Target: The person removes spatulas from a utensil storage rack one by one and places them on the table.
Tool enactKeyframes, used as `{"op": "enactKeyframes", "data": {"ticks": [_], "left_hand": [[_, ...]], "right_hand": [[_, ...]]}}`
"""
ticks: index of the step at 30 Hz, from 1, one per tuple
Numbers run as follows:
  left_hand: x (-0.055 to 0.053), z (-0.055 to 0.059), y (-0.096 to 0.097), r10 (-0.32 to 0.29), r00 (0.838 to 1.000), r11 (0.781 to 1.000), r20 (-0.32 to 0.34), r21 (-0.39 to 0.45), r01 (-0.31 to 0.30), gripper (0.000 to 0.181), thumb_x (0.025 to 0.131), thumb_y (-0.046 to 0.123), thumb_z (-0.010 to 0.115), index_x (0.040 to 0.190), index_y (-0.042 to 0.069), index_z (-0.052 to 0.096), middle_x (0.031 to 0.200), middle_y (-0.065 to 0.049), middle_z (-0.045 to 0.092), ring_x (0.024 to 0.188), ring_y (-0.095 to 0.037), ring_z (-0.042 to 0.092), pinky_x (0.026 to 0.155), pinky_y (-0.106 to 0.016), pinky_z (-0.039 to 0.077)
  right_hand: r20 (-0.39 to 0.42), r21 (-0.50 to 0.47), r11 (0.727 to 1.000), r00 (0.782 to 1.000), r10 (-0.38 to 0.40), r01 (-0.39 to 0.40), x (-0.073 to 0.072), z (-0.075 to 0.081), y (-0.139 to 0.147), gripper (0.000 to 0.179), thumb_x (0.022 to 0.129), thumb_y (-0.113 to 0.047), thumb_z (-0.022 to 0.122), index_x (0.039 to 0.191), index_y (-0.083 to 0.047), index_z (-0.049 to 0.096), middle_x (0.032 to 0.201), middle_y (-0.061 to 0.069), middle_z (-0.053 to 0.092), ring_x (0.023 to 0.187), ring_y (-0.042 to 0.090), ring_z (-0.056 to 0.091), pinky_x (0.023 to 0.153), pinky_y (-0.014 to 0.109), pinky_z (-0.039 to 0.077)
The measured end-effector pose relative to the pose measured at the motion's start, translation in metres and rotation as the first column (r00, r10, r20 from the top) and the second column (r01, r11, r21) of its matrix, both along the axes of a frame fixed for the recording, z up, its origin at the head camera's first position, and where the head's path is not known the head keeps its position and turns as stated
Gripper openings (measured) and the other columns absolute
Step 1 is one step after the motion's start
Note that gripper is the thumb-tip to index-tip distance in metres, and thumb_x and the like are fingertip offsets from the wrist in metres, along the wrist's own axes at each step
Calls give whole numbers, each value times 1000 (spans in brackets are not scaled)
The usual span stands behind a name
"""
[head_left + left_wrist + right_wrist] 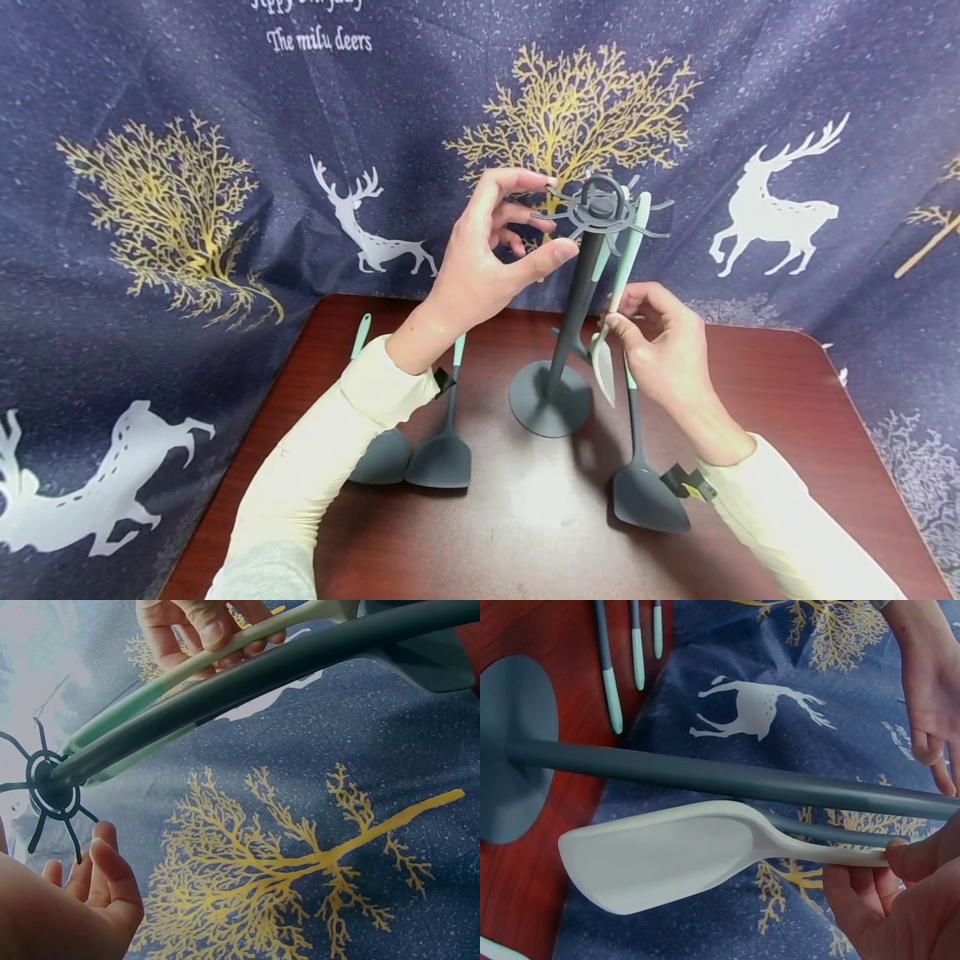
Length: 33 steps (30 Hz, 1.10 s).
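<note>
A dark grey utensil stand (pixel 551 408) rises from a round base to a ring of hooks (pixel 600 218). My left hand (pixel 487 250) is at the ring's left side, thumb and fingers spread, fingertips right at the hook ends. With thumb and fingers, my right hand (pixel 663 342) pinches the beige lower handle of a serving spoon (pixel 667 851). Its bowl points down beside the pole, and its mint upper handle (pixel 628 254) reaches up to the hooks. Behind the pole, a grey utensil with a mint handle (pixel 142 754) hangs from the ring, partly hidden.
Two grey turners, one (pixel 441 461) beside the other (pixel 381 458), lie left on the red-brown table (pixel 517 533). Another turner (pixel 648 500) lies under my right forearm. A third mint handle (pixel 658 630) shows among those at left. A blue printed cloth (pixel 420 100) hangs behind.
</note>
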<state>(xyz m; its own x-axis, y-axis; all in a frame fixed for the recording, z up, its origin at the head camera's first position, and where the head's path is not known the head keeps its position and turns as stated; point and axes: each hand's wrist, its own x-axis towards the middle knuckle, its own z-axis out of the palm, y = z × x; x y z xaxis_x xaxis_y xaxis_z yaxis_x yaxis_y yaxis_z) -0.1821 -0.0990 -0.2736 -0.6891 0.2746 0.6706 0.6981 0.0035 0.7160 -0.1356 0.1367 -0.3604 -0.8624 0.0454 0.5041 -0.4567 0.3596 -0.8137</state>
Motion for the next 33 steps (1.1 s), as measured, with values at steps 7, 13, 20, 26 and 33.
{"op": "enactKeyframes", "data": {"ticks": [7, 13, 20, 26, 33], "left_hand": [[0, 0, 0, 1, 1000, 1000, 1, -5, -1, 60, 90, 20, 83, 140, 8, 52, 141, 0, 60, 107, -20, 73, 77, -40, 53], [0, 1, 0, 3, 1000, 1000, 5, -6, -3, 60, 90, 17, 83, 140, 8, 52, 141, 0, 61, 107, -19, 72, 77, -41, 53], [0, 1, 0, 2, 1000, 1000, 5, -5, -2, 60, 89, 15, 83, 140, 8, 52, 140, 0, 60, 107, -21, 73, 76, -37, 53], [0, 1, 0, -1, 1000, 1000, 8, -4, 1, 60, 90, 16, 83, 140, 8, 52, 140, 0, 60, 107, -19, 73, 76, -37, 53], [0, 1, 0, -6, 1000, 1000, 9, 0, 6, 60, 90, 19, 83, 140, 8, 52, 140, -1, 60, 108, -27, 73, 76, -41, 53]], "right_hand": [[4, -10, 1000, 1000, 9, -9, 2, 1, 0, 18, 90, 16, 73, 103, 3, 70, 89, 12, 68, 85, 5, 73, 75, 15, 57], [2, -23, 999, 1000, 24, -24, 2, 2, 2, 18, 90, 18, 71, 102, 5, 69, 89, 14, 66, 84, 7, 74, 75, 16, 58], [17, -31, 999, 1000, 20, -20, 2, 2, 5, 18, 90, 18, 70, 103, 6, 70, 88, 10, 68, 83, 13, 76, 75, 17, 59], [22, -54, 998, 999, 35, -34, 3, 3, 6, 18, 91, 18, 69, 104, 6, 70, 88, 5, 68, 84, 17, 77, 75, 19, 60], [23, -57, 998, 999, 40, -39, 4, 3, 8, 19, 91, 18, 69, 104, 5, 70, 88, 12, 68, 83, 15, 76, 75, 19, 60]]}}
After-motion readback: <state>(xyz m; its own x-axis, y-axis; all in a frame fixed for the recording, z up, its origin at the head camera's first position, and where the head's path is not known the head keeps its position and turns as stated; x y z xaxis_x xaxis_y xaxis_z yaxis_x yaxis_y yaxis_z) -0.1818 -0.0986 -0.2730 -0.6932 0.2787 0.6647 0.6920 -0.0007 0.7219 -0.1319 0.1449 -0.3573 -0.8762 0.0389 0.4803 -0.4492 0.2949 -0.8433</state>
